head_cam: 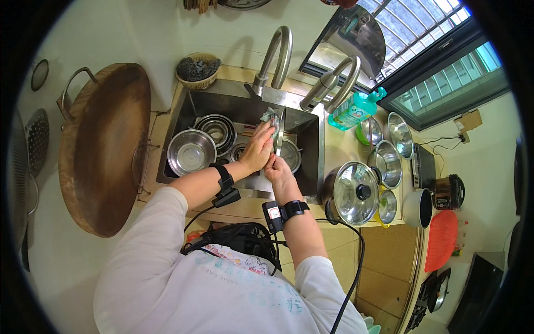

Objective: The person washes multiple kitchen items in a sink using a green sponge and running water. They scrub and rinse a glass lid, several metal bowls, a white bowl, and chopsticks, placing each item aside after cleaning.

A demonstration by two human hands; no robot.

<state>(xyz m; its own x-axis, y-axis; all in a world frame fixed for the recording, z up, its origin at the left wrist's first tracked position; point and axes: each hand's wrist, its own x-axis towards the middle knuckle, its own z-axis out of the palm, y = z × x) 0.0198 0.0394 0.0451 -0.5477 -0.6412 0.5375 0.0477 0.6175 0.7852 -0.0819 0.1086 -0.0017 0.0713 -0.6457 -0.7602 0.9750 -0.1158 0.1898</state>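
Observation:
Over the stainless steel sink (311, 183), my left hand (258, 146) presses a wet, greyish-green cloth (272, 116) against a thin, flat metal utensil (283, 125). The utensil stands edge-on to me, so its exact kind cannot be told. My right hand (276, 167) grips its near end, with the fingers closed around it. In the sink's left part lie a steel bowl (192, 153) and several nested steel bowls (215, 127). Partly behind the utensil, a round steel vessel or lid (290, 155) rests on the right. The drain strainer (238, 152) shows beside my left hand.
Two curved faucets (285, 50) (329, 85) rise behind the sink. A green soap bottle (352, 110), a glass-lidded pot (354, 192) and several steel bowls (386, 163) crowd the right counter. A thick wooden board (110, 146) stands at left. A cable (358, 267) trails from my right wrist.

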